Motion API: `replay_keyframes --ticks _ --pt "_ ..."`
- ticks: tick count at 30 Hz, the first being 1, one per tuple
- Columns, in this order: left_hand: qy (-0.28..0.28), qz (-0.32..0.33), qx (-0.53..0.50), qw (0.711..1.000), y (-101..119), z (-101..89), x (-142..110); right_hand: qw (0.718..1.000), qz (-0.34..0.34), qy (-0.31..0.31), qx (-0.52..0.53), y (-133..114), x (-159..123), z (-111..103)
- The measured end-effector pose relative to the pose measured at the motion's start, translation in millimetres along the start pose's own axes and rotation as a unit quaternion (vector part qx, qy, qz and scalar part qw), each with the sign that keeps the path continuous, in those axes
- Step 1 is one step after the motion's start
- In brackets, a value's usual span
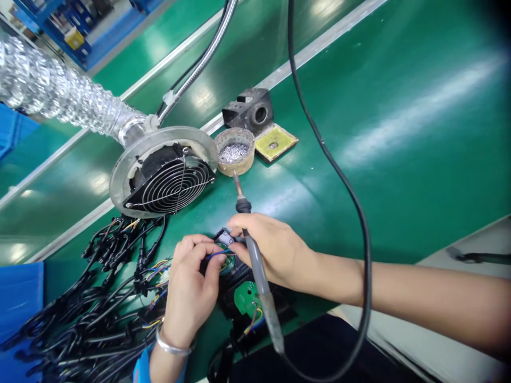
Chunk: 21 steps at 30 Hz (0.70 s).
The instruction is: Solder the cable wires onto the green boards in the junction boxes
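My right hand (275,250) is closed round a soldering iron (259,271), whose tip points away from me toward a round tub. The thumb and forefinger of that hand also reach a dark part with a pale face (225,236) on a small green circuit board (228,261). Beside it my left hand (194,276), with a silver bangle at the wrist, pinches a thin blue wire (217,255) over this board. Fingers hide much of the board. Nearer to me lies another green circuit board (246,298) with coloured wires.
A fume fan (178,183) on a silver duct (80,101) stands at left. Beyond the iron tip are the tub (235,169) of solder bits, an iron holder (255,111) and a yellow sponge (276,141). Black cables (99,314) pile at left. The iron's cord (339,170) loops over my right forearm.
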<state>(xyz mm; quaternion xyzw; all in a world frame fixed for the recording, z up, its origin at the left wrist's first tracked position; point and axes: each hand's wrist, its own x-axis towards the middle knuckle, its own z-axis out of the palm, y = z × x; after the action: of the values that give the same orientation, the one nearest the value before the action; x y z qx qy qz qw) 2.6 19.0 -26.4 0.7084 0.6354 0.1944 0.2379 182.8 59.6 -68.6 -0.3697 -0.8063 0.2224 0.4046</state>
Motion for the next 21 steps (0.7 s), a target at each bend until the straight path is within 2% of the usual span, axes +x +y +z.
replay_keyframes --ticks 4,6,9,12,15,21 --pt "0.011 0.002 0.001 1.0 -0.5 1.0 0.0 0.999 -0.001 0.013 -0.048 -5.5 4.6 8.1" --pt "0.013 0.003 -0.002 1.0 -0.6 1.4 -0.1 0.999 -0.011 0.024 -0.026 -5.1 4.5 7.4" --pt "0.007 0.002 -0.006 1.0 0.5 1.8 -0.7 0.996 0.006 0.084 0.009 2.4 2.1 -1.4" --pt "0.002 -0.003 -0.024 1.0 2.1 1.0 -1.6 0.989 0.041 0.139 -0.032 11.4 1.8 -14.7" --pt "-0.002 0.0 -0.038 0.999 1.8 -0.8 -2.6 0.993 0.023 0.107 -0.033 10.7 3.7 -21.9" --pt "0.014 0.004 -0.058 0.998 -3.8 -2.1 -4.4 0.993 -0.065 0.026 0.092 -7.0 2.3 -12.8"
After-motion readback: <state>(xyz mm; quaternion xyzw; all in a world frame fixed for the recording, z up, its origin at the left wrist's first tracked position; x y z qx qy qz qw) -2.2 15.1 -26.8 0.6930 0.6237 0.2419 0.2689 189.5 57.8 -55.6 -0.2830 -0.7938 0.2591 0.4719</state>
